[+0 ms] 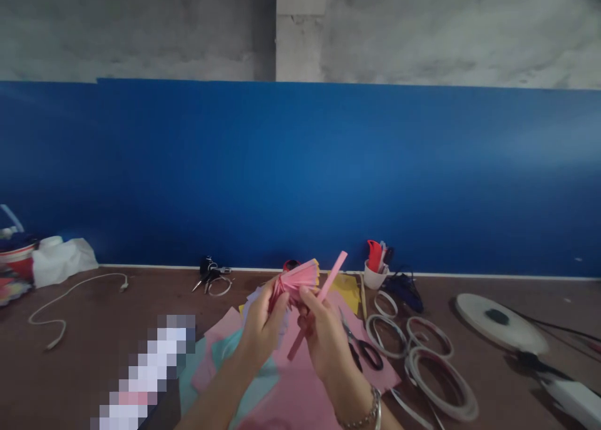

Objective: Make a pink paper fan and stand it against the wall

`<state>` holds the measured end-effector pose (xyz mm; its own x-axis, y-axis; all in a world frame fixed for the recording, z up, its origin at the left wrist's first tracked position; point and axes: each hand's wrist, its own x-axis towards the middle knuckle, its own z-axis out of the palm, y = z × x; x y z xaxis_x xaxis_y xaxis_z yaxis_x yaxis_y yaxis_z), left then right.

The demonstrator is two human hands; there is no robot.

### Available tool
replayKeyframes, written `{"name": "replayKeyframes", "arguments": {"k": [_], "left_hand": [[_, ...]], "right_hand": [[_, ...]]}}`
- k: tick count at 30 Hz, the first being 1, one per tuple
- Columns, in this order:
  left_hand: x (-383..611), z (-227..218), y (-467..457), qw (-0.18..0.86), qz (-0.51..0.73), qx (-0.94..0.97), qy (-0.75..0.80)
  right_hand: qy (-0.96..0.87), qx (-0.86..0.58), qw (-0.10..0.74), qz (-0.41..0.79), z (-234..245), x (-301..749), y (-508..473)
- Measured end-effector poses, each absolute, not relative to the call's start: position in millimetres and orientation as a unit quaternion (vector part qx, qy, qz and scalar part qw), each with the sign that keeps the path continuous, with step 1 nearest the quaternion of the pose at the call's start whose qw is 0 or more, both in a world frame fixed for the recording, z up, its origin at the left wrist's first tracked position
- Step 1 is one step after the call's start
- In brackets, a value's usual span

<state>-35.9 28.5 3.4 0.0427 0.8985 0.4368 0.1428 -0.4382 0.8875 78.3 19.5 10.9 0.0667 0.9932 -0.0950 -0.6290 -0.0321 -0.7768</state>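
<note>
Pleated pink paper [300,276], spread like a fan with a yellow edge at its top right, is held up over the table. My left hand [263,314] grips its gathered end between thumb and fingers. My right hand [322,317] is closed around a narrow pink paper strip [333,273], which slants up to the right and sticks out below the hand too. The right thumb tip touches the fan's lower edge. Beneath both hands lie sheets of pink paper [291,399] and turquoise paper [258,386]. Black-handled scissors [369,355] rest on the pink sheet at right.
Several rolls of tape [441,386] lie right of the paper. A white cup [374,276] with pens and a red tool stands by the blue partition [300,167]. Further right is a round white disc [500,323]. Keys [211,270] and a white cable [89,280] lie left.
</note>
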Motion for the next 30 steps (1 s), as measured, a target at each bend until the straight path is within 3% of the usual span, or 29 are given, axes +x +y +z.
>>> {"name": "replayKeyframes", "arguments": {"k": [4,11,20,30], "left_hand": [[-40.4,10.6,30.8,0.364,0.585,0.614,0.384],[-55.0,20.4,28.6,0.479,0.491,0.642,0.343],[-25.2,13.0,21.9,0.597,0.652,0.371,0.286],[-29.6,3.1,29.9,0.564,0.695,0.318,0.312]], "right_hand": [[-0.291,-0.367,0.592,0.656,12.4,88.1,23.8],[-0.325,-0.408,0.637,0.568,23.3,114.7,34.9],[-0.451,-0.425,0.587,0.521,13.0,82.8,21.9],[-0.526,-0.445,0.56,0.46,10.6,78.1,22.4]]}}
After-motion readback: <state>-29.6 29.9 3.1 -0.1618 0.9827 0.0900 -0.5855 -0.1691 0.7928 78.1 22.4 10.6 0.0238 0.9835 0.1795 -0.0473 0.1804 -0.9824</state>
